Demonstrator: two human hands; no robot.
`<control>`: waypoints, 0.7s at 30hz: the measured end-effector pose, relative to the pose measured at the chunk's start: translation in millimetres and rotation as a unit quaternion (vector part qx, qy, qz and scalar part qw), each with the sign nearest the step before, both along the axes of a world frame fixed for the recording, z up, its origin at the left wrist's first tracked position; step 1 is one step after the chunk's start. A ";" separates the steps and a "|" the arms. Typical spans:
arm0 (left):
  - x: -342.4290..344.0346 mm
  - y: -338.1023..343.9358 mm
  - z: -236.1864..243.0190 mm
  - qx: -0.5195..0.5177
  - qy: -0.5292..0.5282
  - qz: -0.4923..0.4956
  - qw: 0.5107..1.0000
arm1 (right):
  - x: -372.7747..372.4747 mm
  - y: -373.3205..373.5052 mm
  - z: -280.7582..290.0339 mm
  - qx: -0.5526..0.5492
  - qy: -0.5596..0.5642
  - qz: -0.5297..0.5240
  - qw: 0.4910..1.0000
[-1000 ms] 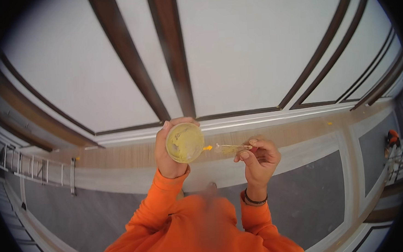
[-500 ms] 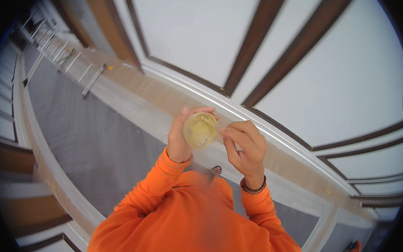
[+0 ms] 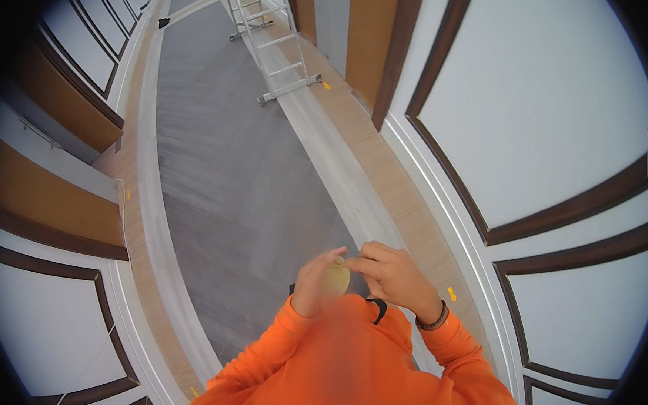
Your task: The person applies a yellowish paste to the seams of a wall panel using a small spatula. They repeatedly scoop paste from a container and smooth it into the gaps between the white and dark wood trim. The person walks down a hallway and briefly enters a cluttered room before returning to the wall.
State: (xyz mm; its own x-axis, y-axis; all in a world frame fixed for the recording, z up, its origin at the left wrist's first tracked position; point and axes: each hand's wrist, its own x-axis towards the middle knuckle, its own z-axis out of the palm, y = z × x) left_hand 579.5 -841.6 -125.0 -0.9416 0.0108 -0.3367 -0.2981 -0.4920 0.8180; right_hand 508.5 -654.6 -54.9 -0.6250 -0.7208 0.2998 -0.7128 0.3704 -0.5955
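My left hand [image 3: 311, 287] is wrapped round the side of a round, translucent yellowish thing [image 3: 338, 279], which looks like a roll of tape, close in front of my body. Part of it is hidden behind the fingers. My right hand [image 3: 394, 274] is closed, with thumb and index fingertips pinched together at the upper right edge of the roll. What lies between those fingertips is too small to make out. Both arms wear orange sleeves, and a dark band circles the right wrist.
A metal ladder-like frame [image 3: 286, 70] stands ahead on the right side of the corridor. Grey flooring [image 3: 240, 163] runs between pale and wood-toned borders. White wall panels with dark trim [image 3: 542, 130] flank the right side; brown doors [image 3: 48, 186] line the left. Yellow marks [image 3: 452, 294] dot the borders.
My view has swung up and along the corridor, so the ladder frame shows larger and more central. Both hands sit lower in view, and the roll is seen more edge-on, still held.
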 end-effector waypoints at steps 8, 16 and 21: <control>-62.4 -111.8 -34.0 0.003 -0.004 0.040 0.999 | -106.7 -116.4 -18.1 0.011 -0.036 0.156 0.987; -185.3 -226.3 -6.7 -0.102 -0.027 0.104 0.989 | -250.4 -249.1 -58.5 -0.060 -0.242 0.206 0.946; -249.4 -305.0 9.1 -0.017 -0.091 0.244 0.965 | -341.9 -365.7 -49.0 -0.061 -0.320 0.231 0.917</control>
